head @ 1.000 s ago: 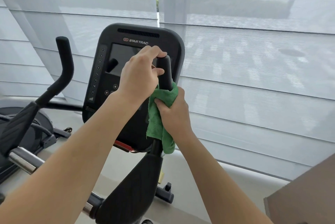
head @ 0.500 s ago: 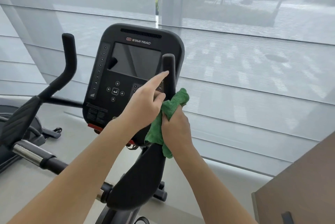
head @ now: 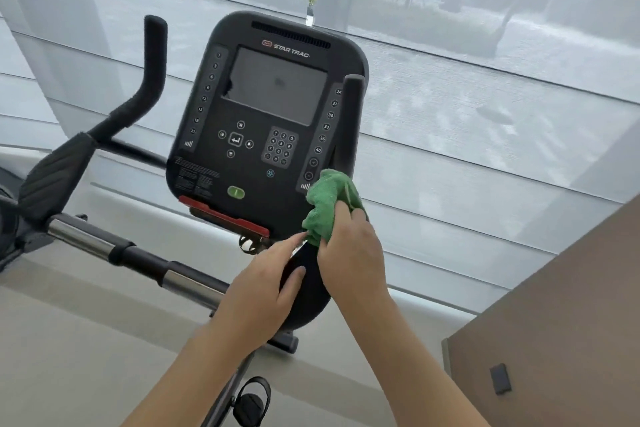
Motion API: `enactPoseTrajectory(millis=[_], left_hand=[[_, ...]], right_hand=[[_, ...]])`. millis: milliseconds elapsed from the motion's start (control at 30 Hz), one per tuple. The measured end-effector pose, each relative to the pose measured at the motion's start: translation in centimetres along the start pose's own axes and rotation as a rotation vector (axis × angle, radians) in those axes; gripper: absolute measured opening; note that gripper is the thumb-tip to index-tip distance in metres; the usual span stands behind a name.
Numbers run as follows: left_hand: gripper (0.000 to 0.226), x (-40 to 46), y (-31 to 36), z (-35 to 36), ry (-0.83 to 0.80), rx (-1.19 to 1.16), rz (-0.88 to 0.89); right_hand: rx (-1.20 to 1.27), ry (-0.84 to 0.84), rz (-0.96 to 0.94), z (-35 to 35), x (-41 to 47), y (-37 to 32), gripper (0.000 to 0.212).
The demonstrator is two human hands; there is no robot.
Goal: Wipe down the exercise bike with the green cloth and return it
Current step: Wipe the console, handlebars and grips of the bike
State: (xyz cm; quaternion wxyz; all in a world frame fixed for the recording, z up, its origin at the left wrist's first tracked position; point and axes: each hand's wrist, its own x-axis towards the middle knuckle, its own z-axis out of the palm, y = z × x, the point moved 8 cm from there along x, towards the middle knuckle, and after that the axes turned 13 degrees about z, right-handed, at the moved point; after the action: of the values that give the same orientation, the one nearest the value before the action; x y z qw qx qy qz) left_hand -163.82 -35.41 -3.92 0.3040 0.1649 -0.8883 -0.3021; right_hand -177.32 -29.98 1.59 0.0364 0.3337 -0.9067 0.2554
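Observation:
The black exercise bike console faces me, with an upright right handlebar grip beside it and a curved left handlebar farther left. My right hand grips the bunched green cloth low on the right handlebar, where the grip meets the padded armrest. My left hand rests on that armrest, fingers spread, index finger reaching toward the cloth. It holds nothing.
A chrome and black crossbar runs from the left armrest pad toward the centre. A pedal shows below. A brown cabinet side stands at right. Sheer blinds cover the window behind.
Both hands slid down the right handlebar from the upper grip to the armrest. My left hand let go of the grip top, uncovering the console. The view widened.

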Motion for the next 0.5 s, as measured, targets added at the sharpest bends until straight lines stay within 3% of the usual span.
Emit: enactPoseTrajectory(millis=[167,300,400,500], left_hand=[[0.035,-2.7,-1.2,-2.8,0.069,0.230,0.054],[0.035,-4.8,-4.0,-5.3,0.168,0.379,0.001],[0.034,-5.6,-4.5,-6.1,0.215,0.375,0.000],[0.034,-5.4,-4.4,-6.0,0.221,0.375,-0.003]], right_hand=[[-0.078,0.056,-0.123,-0.4,-5.4,-0.7,0.042],[-0.041,-0.137,-0.142,-0.8,-7.7,0.3,0.040],[0.160,-0.258,-0.047,-3.3,-7.4,0.7,0.030],[0.235,-0.060,-0.017,-7.4,-4.4,0.6,0.024]])
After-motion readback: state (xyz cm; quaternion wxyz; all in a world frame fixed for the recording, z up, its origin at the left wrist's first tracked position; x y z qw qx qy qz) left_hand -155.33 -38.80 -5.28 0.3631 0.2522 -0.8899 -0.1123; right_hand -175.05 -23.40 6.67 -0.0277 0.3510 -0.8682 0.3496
